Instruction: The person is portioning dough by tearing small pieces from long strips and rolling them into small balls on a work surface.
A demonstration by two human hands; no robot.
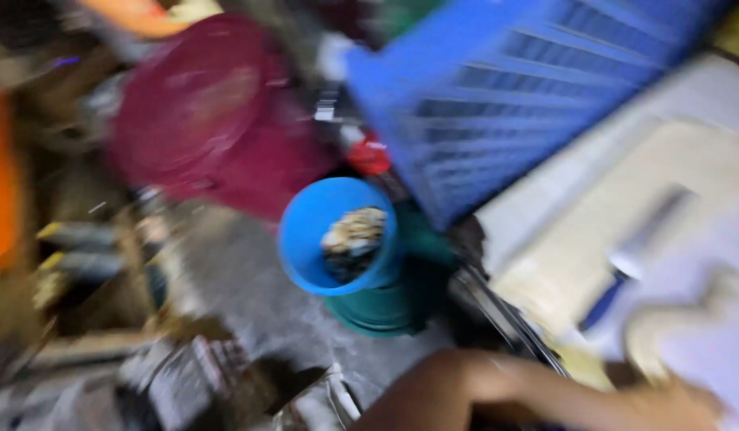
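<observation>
A bare forearm [481,391] is seen along the bottom edge of the frame, running from bottom centre toward the lower right corner, where a hand [681,407] is smeared by motion blur. Which hand it is cannot be told, nor whether its fingers are curled or spread, nor whether anything is held. A pale sheet [705,319] lies just above it (touching or apart cannot be made out). Beside the sheet, a blue-and-white pen-like object [625,275] is laid on a cream surface [593,231] in the right half of the frame.

Nearest to the forearm on its upper left, a blue tub [305,239] is set at the centre of the frame, with a lump of pale and dark scraps [352,239] inside it. The tub is seated on a green container [393,303]. A blue slatted crate [497,104] is tilted across the upper right. A dark red basin [202,112] fills the upper left, and a small red thing [369,156] is wedged between basin and crate. Grey floor [249,295] is spread below the tub.
</observation>
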